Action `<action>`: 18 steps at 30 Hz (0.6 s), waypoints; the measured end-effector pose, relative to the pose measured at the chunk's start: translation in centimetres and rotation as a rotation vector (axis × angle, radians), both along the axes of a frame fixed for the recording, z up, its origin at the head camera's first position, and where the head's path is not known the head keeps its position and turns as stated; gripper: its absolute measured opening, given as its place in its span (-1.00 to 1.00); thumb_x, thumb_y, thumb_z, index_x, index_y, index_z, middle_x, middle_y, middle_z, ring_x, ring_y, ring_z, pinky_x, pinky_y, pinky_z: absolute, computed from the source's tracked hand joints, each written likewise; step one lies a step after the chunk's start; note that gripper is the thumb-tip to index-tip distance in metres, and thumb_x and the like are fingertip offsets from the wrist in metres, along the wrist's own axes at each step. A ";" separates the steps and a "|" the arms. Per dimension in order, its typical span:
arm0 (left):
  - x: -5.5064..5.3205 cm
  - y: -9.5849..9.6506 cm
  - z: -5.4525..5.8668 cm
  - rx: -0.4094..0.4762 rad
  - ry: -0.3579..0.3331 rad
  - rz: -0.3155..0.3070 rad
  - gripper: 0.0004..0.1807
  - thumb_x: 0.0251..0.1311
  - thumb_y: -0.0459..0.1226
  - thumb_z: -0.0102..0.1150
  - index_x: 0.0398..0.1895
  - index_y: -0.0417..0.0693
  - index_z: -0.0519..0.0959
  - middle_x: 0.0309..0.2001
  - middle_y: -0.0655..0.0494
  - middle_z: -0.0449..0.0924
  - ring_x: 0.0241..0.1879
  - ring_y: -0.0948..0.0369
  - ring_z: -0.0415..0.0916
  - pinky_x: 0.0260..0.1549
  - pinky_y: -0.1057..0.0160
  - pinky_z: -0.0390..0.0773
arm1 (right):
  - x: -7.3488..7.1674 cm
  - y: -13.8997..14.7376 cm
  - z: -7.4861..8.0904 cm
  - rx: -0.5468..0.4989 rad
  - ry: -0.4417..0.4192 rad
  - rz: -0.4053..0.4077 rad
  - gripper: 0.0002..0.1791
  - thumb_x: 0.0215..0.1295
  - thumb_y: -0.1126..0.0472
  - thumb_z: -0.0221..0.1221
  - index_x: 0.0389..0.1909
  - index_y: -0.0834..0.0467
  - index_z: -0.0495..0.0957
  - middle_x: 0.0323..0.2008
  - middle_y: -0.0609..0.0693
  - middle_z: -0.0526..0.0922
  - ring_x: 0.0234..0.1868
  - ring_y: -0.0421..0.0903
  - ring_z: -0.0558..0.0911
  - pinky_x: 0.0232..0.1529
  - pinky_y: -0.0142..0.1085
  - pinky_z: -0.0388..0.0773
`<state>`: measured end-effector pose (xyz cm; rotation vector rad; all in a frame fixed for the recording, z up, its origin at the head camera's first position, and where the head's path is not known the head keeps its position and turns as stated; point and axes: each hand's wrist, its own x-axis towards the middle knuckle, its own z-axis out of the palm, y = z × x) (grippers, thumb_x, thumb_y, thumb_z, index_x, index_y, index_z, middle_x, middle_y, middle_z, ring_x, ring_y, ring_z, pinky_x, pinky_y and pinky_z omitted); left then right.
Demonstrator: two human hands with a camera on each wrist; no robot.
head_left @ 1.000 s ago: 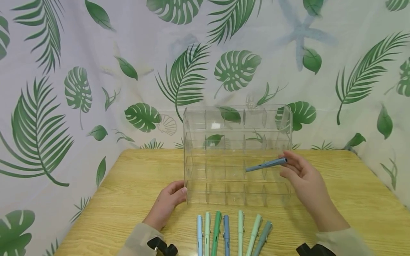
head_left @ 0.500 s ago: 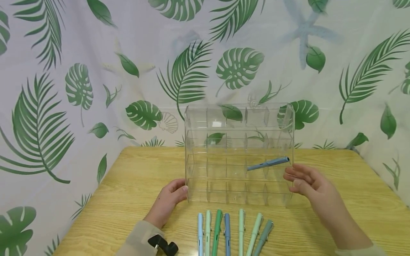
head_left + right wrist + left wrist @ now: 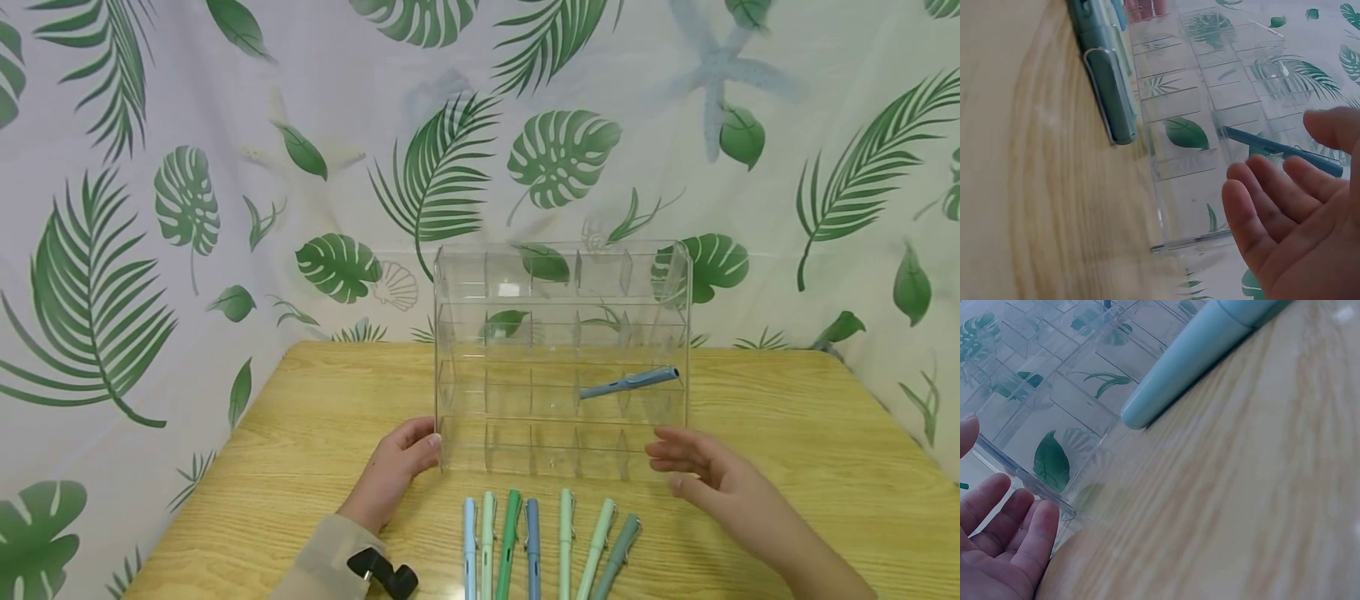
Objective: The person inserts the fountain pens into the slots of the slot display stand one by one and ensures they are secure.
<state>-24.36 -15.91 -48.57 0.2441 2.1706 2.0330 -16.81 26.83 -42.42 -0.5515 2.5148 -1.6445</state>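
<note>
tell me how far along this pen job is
Done, it seems: one blue pen rests slanted in the clear organizer. In hand: the left hand holds the organizer's side; the right hand, close by, holds nothing. Probably remaining: seven pens lying on the table in front.

Forearms (image 3: 810,557) angled inward, we grip with our left hand (image 3: 393,468) while our right hand (image 3: 712,477) hangs relaxed, fingers (image 3: 1280,195) slightly bent.
</note>
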 end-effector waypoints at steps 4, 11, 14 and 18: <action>0.0 0.1 0.0 0.009 0.004 0.005 -0.38 0.45 -0.03 0.17 0.39 -0.24 0.41 0.33 -0.17 0.43 0.26 -0.06 0.46 0.23 0.04 0.51 | 0.0 0.2 -0.5 0.092 -0.027 0.069 -0.44 0.55 0.19 0.11 0.46 0.30 0.25 0.26 0.25 0.51 0.15 -0.25 0.56 0.00 -0.36 0.63; 0.0 0.0 0.0 0.016 -0.002 0.005 -0.40 0.46 -0.06 0.16 0.39 -0.26 0.40 0.34 -0.20 0.42 0.26 -0.07 0.46 0.23 0.04 0.51 | -0.4 0.6 -1.6 0.184 -0.085 0.172 -0.46 0.52 0.12 0.16 0.43 0.21 0.35 0.24 0.14 0.54 0.17 -0.12 0.56 -0.04 -0.34 0.61; 0.0 0.0 -0.1 0.012 -0.004 0.004 -0.38 0.45 -0.03 0.17 0.39 -0.25 0.40 0.34 -0.18 0.42 0.26 -0.06 0.46 0.23 0.04 0.51 | -0.5 0.7 -2.1 0.186 -0.109 0.214 -0.46 0.52 0.12 0.15 0.43 0.20 0.35 0.25 0.13 0.53 0.19 -0.11 0.54 -0.02 -0.36 0.59; 0.0 0.0 -0.1 0.011 -0.012 0.005 -0.37 0.43 0.00 0.19 0.39 -0.20 0.42 0.33 -0.14 0.44 0.25 -0.03 0.47 0.23 0.04 0.51 | -0.4 0.7 -2.7 0.178 -0.140 0.284 -0.44 0.54 0.13 0.13 0.46 0.20 0.31 0.30 0.17 0.49 0.21 -0.14 0.52 0.02 -0.38 0.57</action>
